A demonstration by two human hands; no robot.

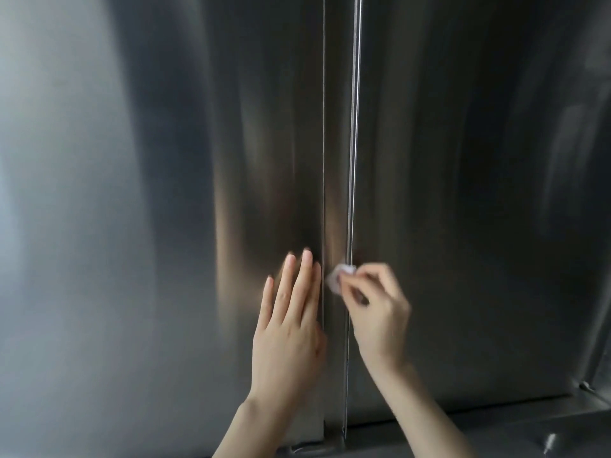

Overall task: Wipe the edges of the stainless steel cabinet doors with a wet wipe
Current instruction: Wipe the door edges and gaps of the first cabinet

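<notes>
The right hand (377, 302) pinches a small, bunched wet wipe (340, 276) against the inner edge of the right cabinet door (463, 193), low down by the centre seam. The left hand (291, 325) lies flat, fingers straight, on the left cabinet door (165, 193) beside that seam. The wipe looks soft, limp and slippery on steel, so a fingertip pinch pressing it onto the rigid edge suits best.

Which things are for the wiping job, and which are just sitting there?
For the job: wet wipe, pinched by the right hand at the edge of the right door; left hand, flat on the left door.
Just sitting there: steel ledge at bottom right; small metal thing on it, too blurry to name.
</notes>
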